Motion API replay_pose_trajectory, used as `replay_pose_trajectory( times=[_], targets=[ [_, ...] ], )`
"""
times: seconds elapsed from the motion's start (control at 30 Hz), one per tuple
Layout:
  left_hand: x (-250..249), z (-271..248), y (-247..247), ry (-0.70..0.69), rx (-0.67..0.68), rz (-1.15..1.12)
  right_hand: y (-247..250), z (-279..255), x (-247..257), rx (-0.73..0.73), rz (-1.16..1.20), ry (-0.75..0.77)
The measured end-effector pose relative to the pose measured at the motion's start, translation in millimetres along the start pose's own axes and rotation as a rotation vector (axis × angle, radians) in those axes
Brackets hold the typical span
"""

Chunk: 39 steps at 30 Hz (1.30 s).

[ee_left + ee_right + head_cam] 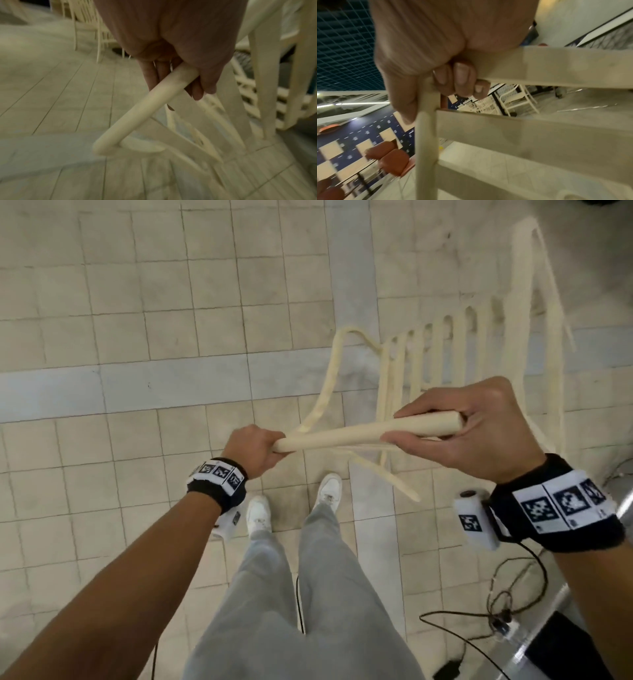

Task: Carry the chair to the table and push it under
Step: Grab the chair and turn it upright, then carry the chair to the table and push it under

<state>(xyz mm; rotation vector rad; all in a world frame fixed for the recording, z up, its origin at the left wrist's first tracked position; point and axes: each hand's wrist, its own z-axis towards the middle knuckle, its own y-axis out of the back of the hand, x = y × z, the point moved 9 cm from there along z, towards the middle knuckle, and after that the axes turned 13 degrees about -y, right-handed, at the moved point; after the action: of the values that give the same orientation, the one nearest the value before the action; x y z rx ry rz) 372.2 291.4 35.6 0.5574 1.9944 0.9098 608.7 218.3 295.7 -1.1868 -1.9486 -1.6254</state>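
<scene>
Nearest, the left hand [255, 445] wraps one end of the chair's top rail [363, 431]; the right hand [469, 433] clamps the other end — a two-point grip that balances the load. The cream chair [445, 354] tilts forward over the tiled floor [137, 302], probably lifted for carrying. No desk shows ahead.

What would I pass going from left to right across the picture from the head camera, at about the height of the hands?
Bare floor tiles → left hand gripping one end of the chair's top bar → the cream chair bar itself → right hand holding its other end.
</scene>
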Motion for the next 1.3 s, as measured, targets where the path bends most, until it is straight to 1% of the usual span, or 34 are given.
replay_pose_trajectory(
  times=[0.07, 0.1, 0.17, 0.2, 0.23, 0.27, 0.33, 0.37, 0.4, 0.43, 0.5, 0.53, 0.57, 0.67, 0.73, 0.77, 0.83, 0.93, 1.0, 1.07, 1.13, 1.2, 1.3],
  targets=[
    [-16, -1, 31, -0.089, -0.069, 0.12, 31, -15, 3, -0.072, 0.044, -0.05],
    [-24, -1, 46, -0.119, -0.101, 0.15, 42, -22, 3, -0.085, 0.052, -0.086],
    [-36, 2, 70, -0.154, -0.138, 0.172, 55, -35, 5, -0.08, 0.018, -0.159],
    [-41, 4, 76, -0.165, -0.135, 0.191, 60, -41, 7, -0.085, -0.041, -0.182],
    [-46, 7, 81, -0.173, -0.116, 0.217, 63, -46, 12, -0.091, -0.146, -0.203],
    [-51, 10, 83, -0.18, -0.095, 0.242, 65, -50, 17, -0.098, -0.314, -0.219],
    [-65, 14, 89, -0.206, -0.069, 0.282, 57, -58, 30, -0.104, -0.736, -0.242],
    [-73, 15, 91, -0.226, -0.058, 0.302, 46, -60, 37, -0.095, -0.905, -0.265],
    [-81, 16, 92, -0.245, -0.05, 0.328, 31, -62, 40, -0.057, -1.008, -0.302],
    [-90, 17, 93, -0.259, -0.04, 0.359, 12, -61, 40, -0.003, -1.042, -0.352],
    [-106, 19, 94, -0.277, -0.022, 0.407, -26, -55, 29, 0.1, -1.026, -0.469],
    [-114, 18, 93, -0.285, -0.009, 0.415, -41, -55, 19, 0.127, -1.006, -0.514],
    [-120, 19, 91, -0.286, 0.002, 0.418, -51, -53, 12, 0.135, -0.998, -0.525],
    [-129, 17, 86, -0.288, 0.002, 0.414, -59, -66, 2, 0.111, -1.029, -0.48],
    [-133, 15, 86, -0.291, -0.039, 0.407, -66, -82, -2, 0.124, -1.042, -0.416],
    [-136, 15, 85, -0.298, -0.054, 0.388, -69, -90, -5, 0.123, -1.035, -0.388],
    [-145, 16, 79, -0.316, -0.036, 0.309, -71, -106, -14, 0.116, -1.006, -0.372],
    [-158, 22, 63, -0.357, 0.09, 0.249, -67, -129, -34, 0.096, -0.938, -0.41],
    [-170, 29, 57, -0.361, 0.171, 0.279, -59, -145, -53, 0.075, -0.908, -0.455],
    [-193, 36, 53, -0.39, 0.227, 0.359, -49, -161, -76, 0.049, -0.881, -0.496],
    [-223, 47, 50, -0.426, 0.241, 0.455, -35, -178, -105, 0.017, -0.839, -0.551],
    [-254, 61, 45, -0.468, 0.227, 0.561, -21, -190, -134, -0.019, -0.8, -0.578],
    [-286, 77, 40, -0.498, 0.217, 0.676, -3, -196, -169, -0.081, -0.75, -0.585]
  ],
)
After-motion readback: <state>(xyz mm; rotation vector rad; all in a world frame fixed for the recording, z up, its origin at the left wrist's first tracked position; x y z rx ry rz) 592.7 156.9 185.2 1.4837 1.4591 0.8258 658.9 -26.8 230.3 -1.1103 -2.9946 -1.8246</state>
